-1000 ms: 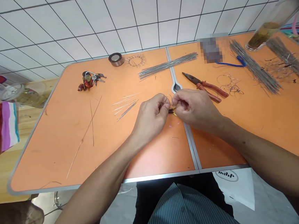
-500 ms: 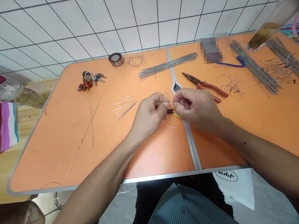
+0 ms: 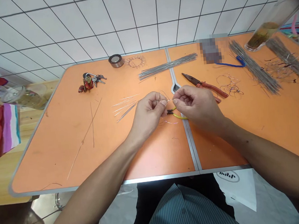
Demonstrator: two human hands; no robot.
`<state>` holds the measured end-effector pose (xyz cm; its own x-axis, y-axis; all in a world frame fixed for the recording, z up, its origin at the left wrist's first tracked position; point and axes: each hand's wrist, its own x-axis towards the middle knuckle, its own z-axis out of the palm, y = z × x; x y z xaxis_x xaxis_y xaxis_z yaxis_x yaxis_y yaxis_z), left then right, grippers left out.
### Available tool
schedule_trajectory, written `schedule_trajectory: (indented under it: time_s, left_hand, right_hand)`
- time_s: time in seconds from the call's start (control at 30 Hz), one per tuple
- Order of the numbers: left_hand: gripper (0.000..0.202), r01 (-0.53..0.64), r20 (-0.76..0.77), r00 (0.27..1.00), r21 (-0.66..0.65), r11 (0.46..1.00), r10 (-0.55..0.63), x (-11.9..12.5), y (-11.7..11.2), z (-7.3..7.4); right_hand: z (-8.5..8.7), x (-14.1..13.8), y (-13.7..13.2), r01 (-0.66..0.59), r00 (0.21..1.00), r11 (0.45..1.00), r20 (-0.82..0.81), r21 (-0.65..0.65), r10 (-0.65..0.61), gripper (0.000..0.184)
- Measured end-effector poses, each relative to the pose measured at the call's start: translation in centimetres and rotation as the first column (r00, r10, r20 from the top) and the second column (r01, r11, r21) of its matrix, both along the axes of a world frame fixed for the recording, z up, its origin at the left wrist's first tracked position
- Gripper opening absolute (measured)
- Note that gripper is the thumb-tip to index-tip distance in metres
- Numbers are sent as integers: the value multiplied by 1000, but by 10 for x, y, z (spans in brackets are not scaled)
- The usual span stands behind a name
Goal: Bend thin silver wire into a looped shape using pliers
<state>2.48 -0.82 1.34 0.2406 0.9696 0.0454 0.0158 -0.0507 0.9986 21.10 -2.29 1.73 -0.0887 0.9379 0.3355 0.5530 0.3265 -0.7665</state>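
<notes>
Nearest the camera are a striped shirt [image 3: 184, 210] and two bare forearms reaching forward over the front edge of the orange worktop [image 3: 63, 140]. The left hand [image 3: 148, 114] and the right hand [image 3: 196, 106] meet just above the worktop, close to the metal seam [image 3: 191, 150] that splits it in two. The fingers of both hands are closed in a pinch on a thin wire [image 3: 164, 95], thumb against forefinger on each side. The wire arcs in a small loop between the two sets of fingertips, and its far end is too fine to follow. Directly under the hands, small yellow-handled pliers [image 3: 178, 116] lie flat on the worktop, with one handle running beneath the right hand. Just left of the left hand lies a fan of short wire pieces [image 3: 125, 105], and farther left two long wires [image 3: 92, 124] cross each other. Beyond the right hand lie red-handled pliers [image 3: 207, 86], with a tangle of wire loops [image 3: 229, 84] beside them. Farther back are a bunch of keys [image 3: 90, 81] on the left, a bundle of straight wire rods [image 3: 167, 65] across the seam, and more bundles [image 3: 255, 67] well off to the right. A roll of tape [image 3: 116, 60] and a ring of bent wires [image 3: 135, 61] sit at the far edge, against the tiled wall [image 3: 131, 19].
</notes>
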Motion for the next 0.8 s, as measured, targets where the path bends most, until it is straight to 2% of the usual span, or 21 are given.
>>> schedule_trajectory:
  time_s: [0.07, 0.17, 0.33, 0.43, 0.57, 0.8]
  left_hand:
    - [2, 31, 33, 999, -44, 999, -30, -1, 1, 1]
    - [8, 95, 74, 993, -107, 990, -88, -4, 3, 4]
    - [17, 138, 100, 987, -122, 983, -126, -7, 6, 4]
    - [19, 112, 91, 991, -107, 988, -102, -6, 6, 4]
    - [12, 51, 38, 998, -81, 995, -49, -4, 5, 5]
    - [7, -33, -90, 995, 44, 998, 37, 0, 0, 4]
  right_hand:
    - [1, 1, -1, -1, 1000, 1000, -27, -18, 1, 6]
    - [2, 2, -2, -18, 1000, 1000, -24, -17, 18, 7]
    - [2, 1, -3, -38, 999, 999, 5, -3, 38, 9]
    - [2, 0, -4, -65, 998, 998, 5, -15, 65, 9]
    - [2, -2, -4, -75, 997, 997, 0, -18, 75, 10]
    - [4, -3, -6, -54, 998, 998, -13, -38, 54, 9]
